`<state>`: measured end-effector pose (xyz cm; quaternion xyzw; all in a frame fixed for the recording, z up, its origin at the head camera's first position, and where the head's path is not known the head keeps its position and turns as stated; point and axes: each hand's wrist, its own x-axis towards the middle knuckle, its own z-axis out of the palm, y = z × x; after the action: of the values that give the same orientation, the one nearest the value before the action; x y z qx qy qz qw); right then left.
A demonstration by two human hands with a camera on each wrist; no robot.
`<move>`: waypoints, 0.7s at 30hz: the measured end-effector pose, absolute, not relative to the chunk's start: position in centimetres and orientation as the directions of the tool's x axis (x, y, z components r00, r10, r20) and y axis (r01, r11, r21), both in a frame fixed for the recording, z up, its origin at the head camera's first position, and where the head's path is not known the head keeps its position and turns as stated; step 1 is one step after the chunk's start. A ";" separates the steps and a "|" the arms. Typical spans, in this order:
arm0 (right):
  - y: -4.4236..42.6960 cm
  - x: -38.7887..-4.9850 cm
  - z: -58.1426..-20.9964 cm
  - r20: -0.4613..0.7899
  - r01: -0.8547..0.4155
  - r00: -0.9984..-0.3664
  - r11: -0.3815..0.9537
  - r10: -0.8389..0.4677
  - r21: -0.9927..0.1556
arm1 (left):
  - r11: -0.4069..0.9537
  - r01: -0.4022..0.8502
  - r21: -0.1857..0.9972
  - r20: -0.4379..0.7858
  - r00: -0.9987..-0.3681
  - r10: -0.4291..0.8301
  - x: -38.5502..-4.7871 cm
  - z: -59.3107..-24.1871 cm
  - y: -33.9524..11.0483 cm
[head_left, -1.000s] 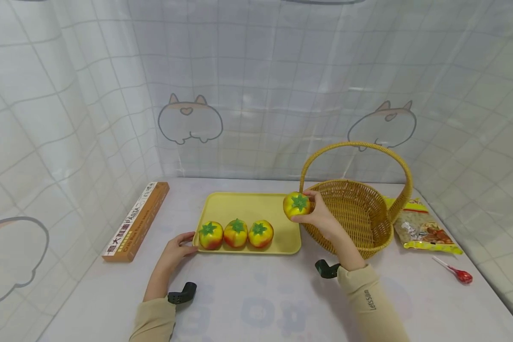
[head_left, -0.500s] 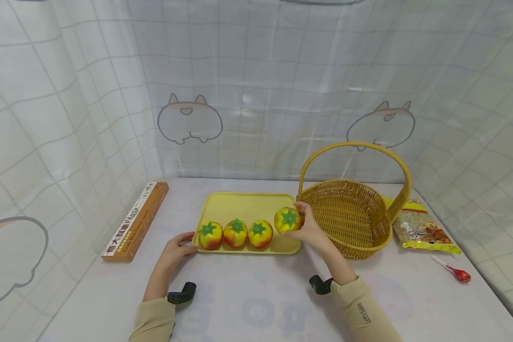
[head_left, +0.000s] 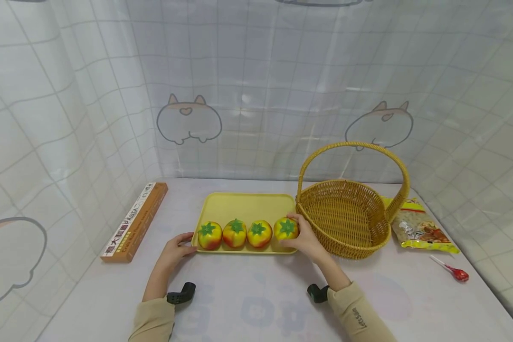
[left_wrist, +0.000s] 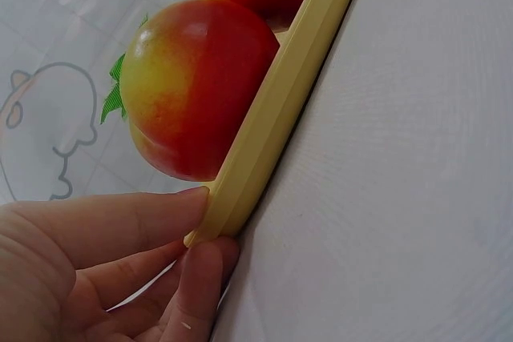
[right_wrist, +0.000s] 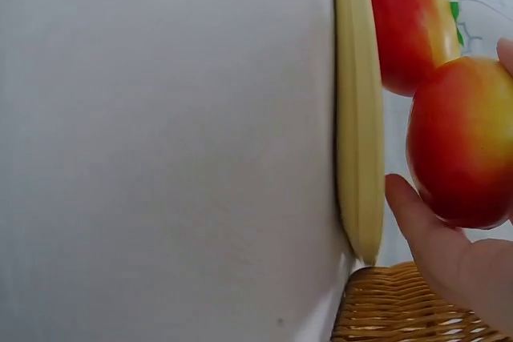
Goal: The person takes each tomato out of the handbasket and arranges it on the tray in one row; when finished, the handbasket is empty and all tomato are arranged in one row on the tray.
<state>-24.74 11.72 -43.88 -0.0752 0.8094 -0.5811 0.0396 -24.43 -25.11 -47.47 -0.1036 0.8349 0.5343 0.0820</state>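
My left hand [head_left: 174, 251] pinches the left front corner of a yellow tray [head_left: 243, 202]; in the left wrist view, the fingers lie on both sides of its rim [left_wrist: 260, 142]. My right hand [head_left: 308, 240] holds a yellow-red toy tomato [head_left: 286, 228] with a green leafy top over the tray's right front end. In the right wrist view that tomato [right_wrist: 461, 142] sits between thumb and fingers, near another one [right_wrist: 409, 26]. Along the tray's front, several tomatoes form a row: left [head_left: 210, 235], middle [head_left: 234, 233] and right [head_left: 259, 234]. Whether the held one touches the tray is unclear.
A wicker basket [head_left: 346, 218] with a tall handle stands just right of the tray. Behind it on the right lie a yellow food bag [head_left: 425, 228] and a red lollipop [head_left: 458, 273]. A pasta box [head_left: 134, 223] lies at the left. A patterned curtain [head_left: 256, 95] encloses the table.
My right hand has carried the tomato leftward and down, from beside the basket's rim to the right end of the row. My left hand stays at the tray corner.
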 end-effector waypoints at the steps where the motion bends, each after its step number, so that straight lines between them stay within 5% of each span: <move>1: 11.7 -24.8 -44.0 0.021 -0.073 -0.986 0.321 -0.163 -0.944 | 0.410 -0.260 0.874 -0.247 -0.965 -0.087 -24.4 -47.5 -25.1; 21: 11.1 -24.8 -44.5 -0.053 -0.044 -0.987 0.568 -0.152 -0.822 | 0.407 -0.280 0.870 -0.263 -0.960 -0.098 -24.4 -47.3 -24.9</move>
<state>-24.82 11.10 -44.47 -0.0553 0.8835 -0.4614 0.0588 -24.45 -24.92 -47.35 -0.1131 0.8343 0.5328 0.0855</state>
